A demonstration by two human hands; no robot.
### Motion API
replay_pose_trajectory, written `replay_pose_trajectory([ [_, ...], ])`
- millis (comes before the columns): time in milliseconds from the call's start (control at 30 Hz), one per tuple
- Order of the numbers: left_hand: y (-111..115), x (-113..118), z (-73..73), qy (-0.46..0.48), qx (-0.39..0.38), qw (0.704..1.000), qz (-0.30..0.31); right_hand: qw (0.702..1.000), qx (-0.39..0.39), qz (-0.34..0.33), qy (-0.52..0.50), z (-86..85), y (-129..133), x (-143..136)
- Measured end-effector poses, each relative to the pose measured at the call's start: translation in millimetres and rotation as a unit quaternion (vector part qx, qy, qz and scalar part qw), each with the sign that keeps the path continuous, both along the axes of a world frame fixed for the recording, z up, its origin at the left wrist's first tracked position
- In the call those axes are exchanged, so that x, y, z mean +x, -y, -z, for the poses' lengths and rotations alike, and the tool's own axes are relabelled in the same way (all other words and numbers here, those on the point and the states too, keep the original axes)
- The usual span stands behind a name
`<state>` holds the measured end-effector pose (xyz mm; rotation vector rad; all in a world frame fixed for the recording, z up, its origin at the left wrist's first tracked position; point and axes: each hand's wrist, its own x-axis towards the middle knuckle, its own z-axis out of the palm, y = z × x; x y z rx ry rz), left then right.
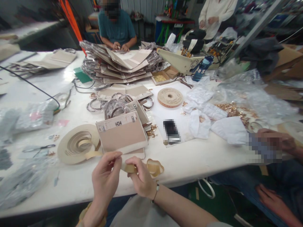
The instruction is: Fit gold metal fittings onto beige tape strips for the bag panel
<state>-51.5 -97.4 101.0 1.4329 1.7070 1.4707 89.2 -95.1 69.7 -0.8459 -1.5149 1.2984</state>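
Observation:
A short strip of tan tape (129, 168) spans the small gap between my two hands above the table's front edge. My right hand (143, 181) is closed, pinching the strip between thumb and fingers. At the strip's pale left end, the thumb and fingertips of my left hand (106, 176) are pinched together; its other fingers are curled. Just right of my right hand lies a loose loop of tan tape (155, 167). Beyond my hands sits a beige bag panel (123, 134) with a printed strip. A large roll of tape (67, 145) lies left of it, its free end reaching toward the panel.
Stacked beige panels with wrapped handles (113, 67) fill the far side, before a seated person (117, 28). A coiled roll (170, 97), a blurred-out dark item (171, 130), gold hardware (233, 113) and a blue bottle (202, 68) lie rightward. Another person's hand (276, 140) is at right.

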Motion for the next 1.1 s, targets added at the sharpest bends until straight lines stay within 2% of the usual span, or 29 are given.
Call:
replay_pose_trajectory([
  [100, -2, -2, 4.4, 0.016, -0.005, 1.000, 0.011, 0.995, 0.090, -0.018, 0.050, -2.6, -5, 2],
  [167, -3, -5, 7.9, 0.021, -0.020, 0.999, 0.016, 0.991, 0.118, 0.009, 0.068, -1.1, -8, 1],
  [267, -4, -13, 11.3, -0.007, -0.039, 0.999, 0.036, 0.989, 0.116, 0.057, 0.072, 2.5, -10, -1],
  [333, -5, -22, 10.6, -0.079, -0.020, 0.994, 0.070, 0.989, 0.102, 0.085, 0.063, 2.7, -13, -1],
  [400, -4, -31, 8.2, -0.194, 0.025, 0.974, 0.117, 0.990, 0.092, 0.096, 0.055, 0.8, -16, 2],
  [467, -4, -38, 5.6, -0.307, 0.075, 0.934, 0.167, 0.990, 0.089, 0.086, 0.061, -1.9, -19, 5],
  [567, -3, -43, 4.9, -0.388, 0.128, 0.888, 0.209, 0.989, 0.098, 0.056, 0.096, -4.8, -22, 8],
  [700, -2, -43, 8.2, -0.400, 0.144, 0.884, 0.195, 0.983, 0.120, 0.029, 0.139, -6.5, -22, 8],
  [933, -2, -35, 12.0, -0.417, 0.144, 0.882, 0.168, 0.968, 0.116, 0.038, 0.218, -9.9, -19, 8],
  [1033, -4, -31, 11.3, -0.415, 0.131, 0.884, 0.168, 0.974, 0.067, 0.036, 0.212, -10.0, -19, 7],
  [1100, -3, -28, 9.9, -0.421, 0.130, 0.880, 0.176, 0.985, -0.023, 0.031, 0.165, -6.7, -20, 5],
])
